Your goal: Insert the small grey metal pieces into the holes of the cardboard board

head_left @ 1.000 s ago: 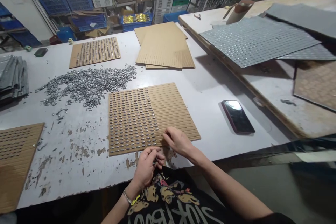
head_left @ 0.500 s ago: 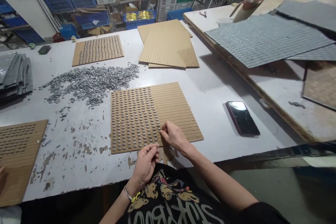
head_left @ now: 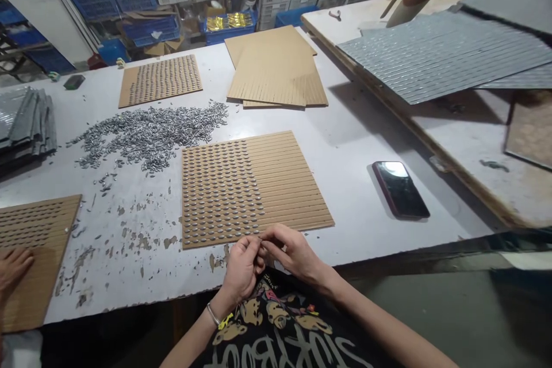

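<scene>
A slotted cardboard sheet [head_left: 284, 184] lies flat before me; its left half is filled with rows of small grey metal pieces [head_left: 218, 190]. My left hand [head_left: 242, 267] and my right hand [head_left: 290, 250] meet at the sheet's near edge, fingertips pinched together. Both are closed on something small that I cannot make out. A loose heap of the same grey pieces [head_left: 149, 132] lies beyond the sheet to the left.
A phone [head_left: 400, 188] lies to the right. Blank cardboard sheets [head_left: 273, 69] and a filled sheet [head_left: 160, 79] sit farther back. Another person's hand [head_left: 12, 267] rests on a sheet [head_left: 38, 230] at the left. Grey filled sheets [head_left: 435, 54] cover the raised table on the right.
My right hand has drawn back from the sheet's lower rows to meet my left hand at the near edge. Another person's hand has come into view at the left.
</scene>
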A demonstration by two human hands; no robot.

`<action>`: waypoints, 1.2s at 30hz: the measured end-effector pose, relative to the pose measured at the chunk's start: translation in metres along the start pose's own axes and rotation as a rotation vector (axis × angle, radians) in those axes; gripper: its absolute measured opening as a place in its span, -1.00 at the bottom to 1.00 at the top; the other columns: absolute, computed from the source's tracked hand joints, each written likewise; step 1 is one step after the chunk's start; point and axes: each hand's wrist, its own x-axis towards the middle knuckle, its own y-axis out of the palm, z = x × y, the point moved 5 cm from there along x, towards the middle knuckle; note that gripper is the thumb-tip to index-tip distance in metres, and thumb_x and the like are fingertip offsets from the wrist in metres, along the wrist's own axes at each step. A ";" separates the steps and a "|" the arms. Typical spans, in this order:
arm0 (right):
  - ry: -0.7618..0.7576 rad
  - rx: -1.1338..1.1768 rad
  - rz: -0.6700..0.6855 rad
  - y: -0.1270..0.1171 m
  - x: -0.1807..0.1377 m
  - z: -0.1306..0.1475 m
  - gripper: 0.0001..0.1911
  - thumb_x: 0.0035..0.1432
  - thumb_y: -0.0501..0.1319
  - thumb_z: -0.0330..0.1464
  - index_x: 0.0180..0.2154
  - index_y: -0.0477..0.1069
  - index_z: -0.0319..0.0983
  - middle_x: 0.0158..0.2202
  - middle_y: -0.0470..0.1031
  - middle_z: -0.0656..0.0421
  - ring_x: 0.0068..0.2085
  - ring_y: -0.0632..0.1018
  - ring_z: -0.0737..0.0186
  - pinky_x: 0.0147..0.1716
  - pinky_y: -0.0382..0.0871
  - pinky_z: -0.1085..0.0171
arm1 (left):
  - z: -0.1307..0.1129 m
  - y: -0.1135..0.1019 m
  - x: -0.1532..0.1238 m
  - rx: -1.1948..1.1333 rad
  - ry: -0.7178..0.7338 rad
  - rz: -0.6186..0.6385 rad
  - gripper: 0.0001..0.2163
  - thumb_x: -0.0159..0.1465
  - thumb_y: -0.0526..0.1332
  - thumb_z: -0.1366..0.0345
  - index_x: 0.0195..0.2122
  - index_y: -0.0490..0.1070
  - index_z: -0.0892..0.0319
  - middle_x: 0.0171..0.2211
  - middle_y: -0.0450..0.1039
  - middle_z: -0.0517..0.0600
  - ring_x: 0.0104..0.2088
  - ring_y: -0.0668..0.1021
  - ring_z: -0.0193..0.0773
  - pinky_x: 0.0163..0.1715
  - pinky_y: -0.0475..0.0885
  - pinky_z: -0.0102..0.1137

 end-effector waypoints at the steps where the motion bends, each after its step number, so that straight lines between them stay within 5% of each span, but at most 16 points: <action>1: -0.024 -0.015 0.017 0.000 0.001 -0.001 -0.85 0.26 0.10 -0.32 -0.30 0.41 -0.19 -0.37 0.47 0.18 -0.34 0.46 0.29 -0.33 0.33 0.31 | 0.001 -0.001 0.000 0.007 -0.006 0.000 -0.66 0.10 0.34 0.06 -0.41 0.28 0.22 -0.55 0.28 -0.13 -0.64 0.25 -0.54 -0.68 0.03 -0.58; 9: 0.200 -0.287 -0.160 -0.009 0.029 -0.043 -0.78 0.19 0.11 -0.30 -0.45 0.43 -0.20 -0.45 0.48 0.17 -0.37 0.47 0.24 -0.33 0.28 0.29 | -0.002 -0.007 -0.002 -0.064 0.004 0.022 -0.70 0.18 0.25 0.13 -0.16 0.33 0.22 -0.35 0.45 0.06 -0.48 0.43 -0.38 -0.55 0.30 -0.48; 18: 0.411 -0.367 -0.125 -0.002 0.035 -0.057 -0.95 0.12 0.17 -0.35 -0.35 0.36 -0.20 -0.44 0.44 0.21 -0.41 0.43 0.26 -0.40 0.22 0.31 | -0.005 -0.003 -0.004 -0.014 -0.011 0.022 -0.72 0.18 0.27 0.10 -0.36 0.24 0.17 -0.40 0.49 0.04 -0.56 0.42 -0.39 -0.64 0.27 -0.52; 22: 0.170 -0.228 -0.152 -0.011 0.024 -0.026 -0.87 0.24 0.09 -0.35 -0.21 0.36 -0.21 -0.37 0.44 0.18 -0.36 0.44 0.26 -0.34 0.28 0.30 | -0.005 0.001 -0.003 -0.148 -0.049 0.062 -0.66 0.19 0.25 0.06 -0.23 0.41 0.28 -0.30 0.49 0.15 -0.40 0.51 -0.28 -0.47 0.42 -0.43; 26: -0.173 -0.369 0.104 -0.001 0.005 0.010 -0.85 0.21 0.16 -0.40 -0.17 0.43 -0.15 -0.28 0.46 0.13 -0.25 0.42 0.20 -0.25 0.24 0.24 | -0.003 0.006 -0.003 -0.142 -0.045 0.075 -0.55 0.24 0.15 -0.02 -0.10 0.46 0.32 -0.14 0.46 0.22 -0.21 0.51 -0.14 -0.38 0.47 -0.36; 31: -0.183 -0.469 0.163 0.006 -0.003 0.008 -0.87 0.10 0.22 -0.48 -0.26 0.42 -0.21 -0.23 0.47 0.09 -0.20 0.40 0.15 -0.20 0.21 0.20 | 0.001 0.008 -0.002 0.001 -0.014 0.062 -0.59 0.23 0.16 0.00 -0.04 0.46 0.17 0.09 0.33 0.12 0.03 0.39 -0.09 -0.37 0.46 -0.43; 36: -0.144 -0.414 0.175 0.008 -0.007 0.001 -0.92 0.20 0.11 -0.46 -0.34 0.35 -0.23 -0.30 0.42 0.10 -0.26 0.38 0.20 -0.24 0.20 0.23 | 0.005 0.006 -0.003 0.076 -0.083 0.108 -0.59 0.20 0.16 -0.05 -0.14 0.43 0.18 -0.13 0.44 0.11 -0.24 0.48 -0.22 -0.47 0.41 -0.45</action>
